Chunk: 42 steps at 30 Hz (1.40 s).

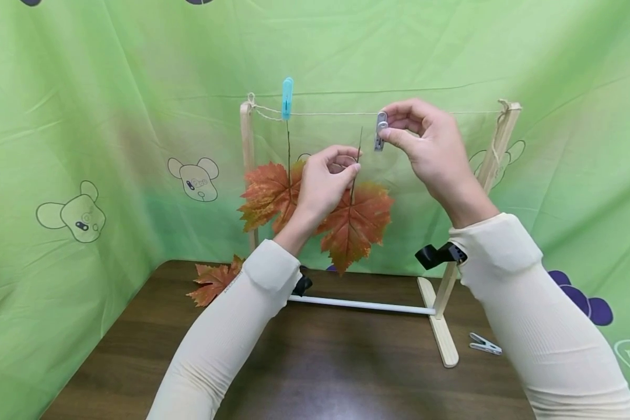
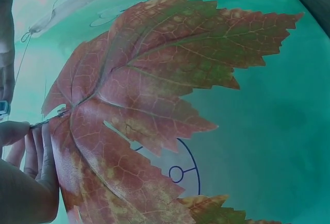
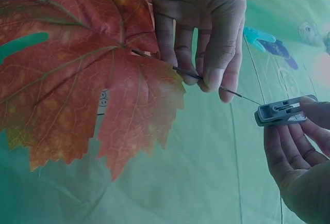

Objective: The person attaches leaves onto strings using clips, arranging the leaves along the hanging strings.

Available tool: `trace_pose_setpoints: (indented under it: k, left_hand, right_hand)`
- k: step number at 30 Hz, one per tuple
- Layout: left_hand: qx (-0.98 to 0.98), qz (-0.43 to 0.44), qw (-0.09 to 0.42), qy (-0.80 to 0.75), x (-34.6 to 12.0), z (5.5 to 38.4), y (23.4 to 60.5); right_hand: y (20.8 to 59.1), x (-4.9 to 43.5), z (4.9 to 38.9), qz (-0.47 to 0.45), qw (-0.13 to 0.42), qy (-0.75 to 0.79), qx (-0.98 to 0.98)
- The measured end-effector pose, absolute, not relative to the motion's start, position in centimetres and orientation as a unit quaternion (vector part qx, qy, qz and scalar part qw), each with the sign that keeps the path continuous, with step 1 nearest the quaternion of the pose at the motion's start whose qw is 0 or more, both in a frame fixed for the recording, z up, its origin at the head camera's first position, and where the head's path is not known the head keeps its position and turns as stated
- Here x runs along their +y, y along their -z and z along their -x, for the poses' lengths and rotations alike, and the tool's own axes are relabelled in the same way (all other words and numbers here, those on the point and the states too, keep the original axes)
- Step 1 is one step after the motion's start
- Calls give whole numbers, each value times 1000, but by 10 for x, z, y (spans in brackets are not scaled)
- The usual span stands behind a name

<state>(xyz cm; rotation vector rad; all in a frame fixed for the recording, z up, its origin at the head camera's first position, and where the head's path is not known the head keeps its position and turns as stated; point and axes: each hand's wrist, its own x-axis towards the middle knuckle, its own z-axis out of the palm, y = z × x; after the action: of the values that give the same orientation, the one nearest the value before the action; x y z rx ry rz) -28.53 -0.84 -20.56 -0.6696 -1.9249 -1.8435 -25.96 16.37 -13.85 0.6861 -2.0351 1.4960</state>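
Note:
My left hand [image 1: 328, 178] pinches the thin dark stem [image 3: 188, 73] of an orange-red maple leaf [image 1: 356, 224], which hangs below the fingers with its stem tip pointing up. Level with the string [image 1: 336, 114], my right hand [image 1: 433, 143] pinches a grey clothespin [image 1: 381, 131] between thumb and fingers. In the right wrist view the stem's tip comes close to the clothespin's end. To the left, a blue clothespin [image 1: 287, 98] on the string holds a second maple leaf [image 1: 270, 195] by its stem; my left hand partly covers that leaf.
Wooden posts [image 1: 496, 146] carry the string, and a white bar [image 1: 367, 304] joins them low down. Another maple leaf [image 1: 212, 283] lies on the brown table [image 1: 315, 356] at left, partly behind my sleeve. A light clothespin [image 1: 485, 343] lies right of the stand's foot [image 1: 443, 338].

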Motion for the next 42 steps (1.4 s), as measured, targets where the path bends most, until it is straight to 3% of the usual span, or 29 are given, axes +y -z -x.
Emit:
trace_pose_setpoints:
  k: [21, 42]
  left_hand:
    - [-688, 231, 197, 659, -5, 287, 200]
    - [-686, 227, 199, 662, -4, 288, 198]
  right_hand:
    - [117, 151, 267, -299, 231, -655, -655]
    - [98, 141, 278, -281, 216, -713, -605]
